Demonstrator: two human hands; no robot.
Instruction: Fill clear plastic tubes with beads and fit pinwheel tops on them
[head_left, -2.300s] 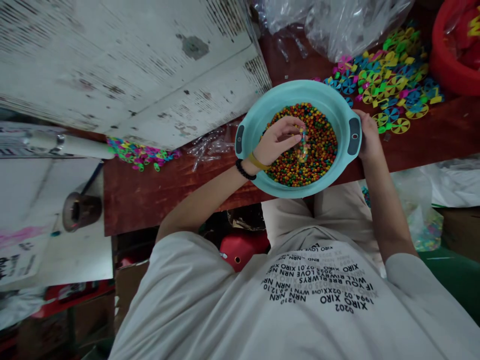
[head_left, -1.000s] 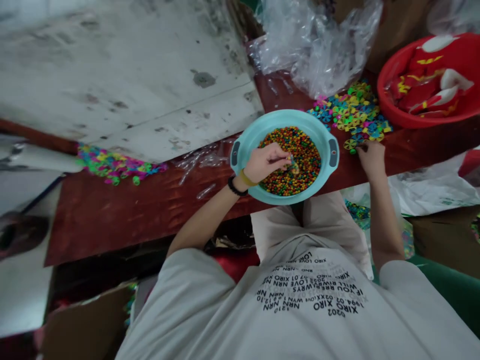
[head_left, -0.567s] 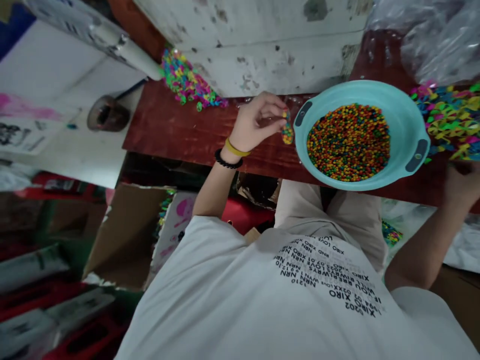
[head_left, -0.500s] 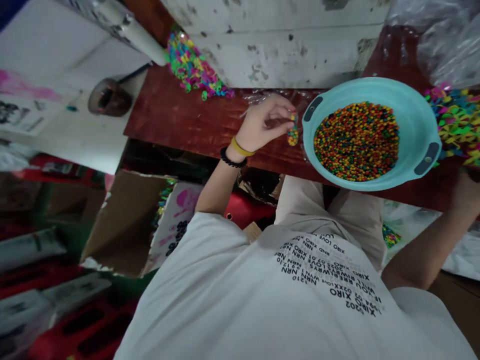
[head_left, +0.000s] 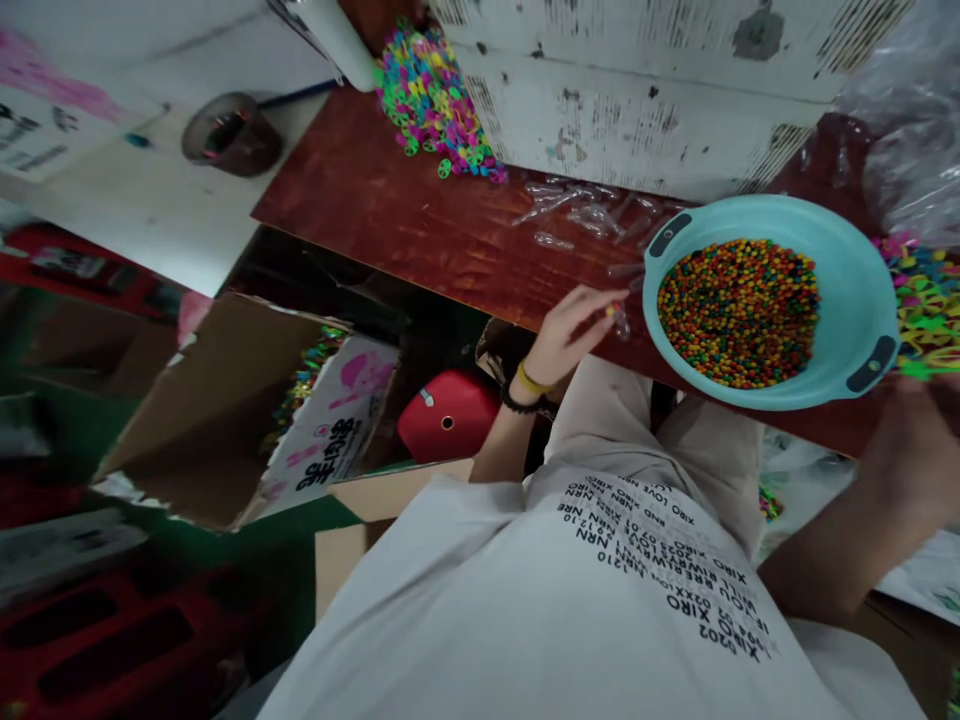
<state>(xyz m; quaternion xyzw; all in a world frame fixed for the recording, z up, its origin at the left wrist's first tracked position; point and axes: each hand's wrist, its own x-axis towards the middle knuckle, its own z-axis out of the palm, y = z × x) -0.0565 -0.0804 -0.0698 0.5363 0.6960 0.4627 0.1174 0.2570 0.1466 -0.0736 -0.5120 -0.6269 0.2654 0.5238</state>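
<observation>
Early days I reckon: left hand (head_left: 574, 325) has its grip pinched on a small clear tube (head_left: 621, 318) just left of the teal bowl (head_left: 862, 290) heaped with beads (head_left: 739, 310), empty tubes (head_left: 577, 205) lie loose on the bench (head_left: 420, 220), and the right hand (head_left: 911, 450) at the right edge is too blurry to tell its grip.

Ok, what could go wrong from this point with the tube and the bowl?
The left hand only pinches the small tube, right at the near edge of the table; a slip could send it to the floor. The teal bowl of beads sits at that same edge, so the right hand, blurred beside it, might nudge it off.
</observation>
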